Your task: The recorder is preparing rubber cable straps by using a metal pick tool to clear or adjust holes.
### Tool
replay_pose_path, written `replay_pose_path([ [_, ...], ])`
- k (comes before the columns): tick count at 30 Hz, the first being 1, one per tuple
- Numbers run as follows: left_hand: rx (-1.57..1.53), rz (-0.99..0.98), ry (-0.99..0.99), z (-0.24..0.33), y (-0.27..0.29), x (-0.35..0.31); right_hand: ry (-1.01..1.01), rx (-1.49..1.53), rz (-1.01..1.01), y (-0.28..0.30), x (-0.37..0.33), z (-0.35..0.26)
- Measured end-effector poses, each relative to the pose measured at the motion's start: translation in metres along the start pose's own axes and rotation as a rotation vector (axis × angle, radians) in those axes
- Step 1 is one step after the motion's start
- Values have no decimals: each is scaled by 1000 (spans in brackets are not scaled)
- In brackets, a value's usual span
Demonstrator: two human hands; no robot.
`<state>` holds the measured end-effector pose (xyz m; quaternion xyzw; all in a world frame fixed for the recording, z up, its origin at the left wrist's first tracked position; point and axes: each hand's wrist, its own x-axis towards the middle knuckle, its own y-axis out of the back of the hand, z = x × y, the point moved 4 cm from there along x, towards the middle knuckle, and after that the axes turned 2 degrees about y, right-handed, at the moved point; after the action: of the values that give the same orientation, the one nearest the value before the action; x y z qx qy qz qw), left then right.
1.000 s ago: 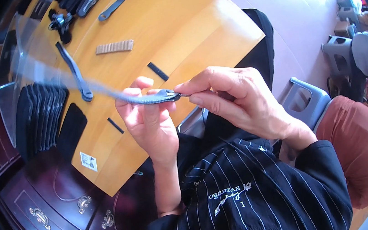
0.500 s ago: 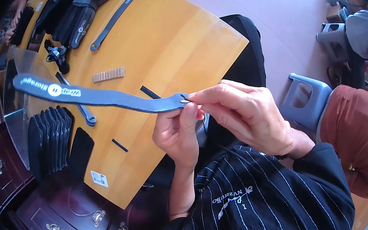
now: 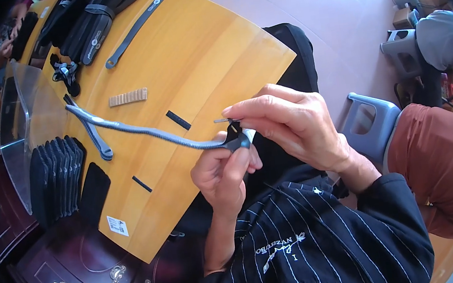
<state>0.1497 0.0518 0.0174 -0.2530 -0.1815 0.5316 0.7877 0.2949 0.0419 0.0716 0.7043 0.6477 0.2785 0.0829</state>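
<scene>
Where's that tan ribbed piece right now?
In the head view, the tan ribbed piece lies left of centre on the wooden table, between a grey strap above and a short black strip to its lower right.

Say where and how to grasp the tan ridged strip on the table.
Pinch the tan ridged strip at its middle, across the two long edges, coming from above: it lies roughly left to right and narrow front to back, so that should suit.
</scene>
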Motion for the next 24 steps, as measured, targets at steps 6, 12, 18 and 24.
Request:
replay_pose_path([
  [6, -200, 148, 154, 15, 4, 6, 129, 88, -148, 4, 11, 4],
  [12, -85, 100, 9, 35, -7, 16, -152, 510, -129, 5, 13, -6],
  [18, -7, -35, 189, 34, -16, 15, -260, 878, -45, -15, 18, -1],
  [24, -42, -101, 172, 30, -16, 4, -117, 524, -61, -4, 11, -13],
])
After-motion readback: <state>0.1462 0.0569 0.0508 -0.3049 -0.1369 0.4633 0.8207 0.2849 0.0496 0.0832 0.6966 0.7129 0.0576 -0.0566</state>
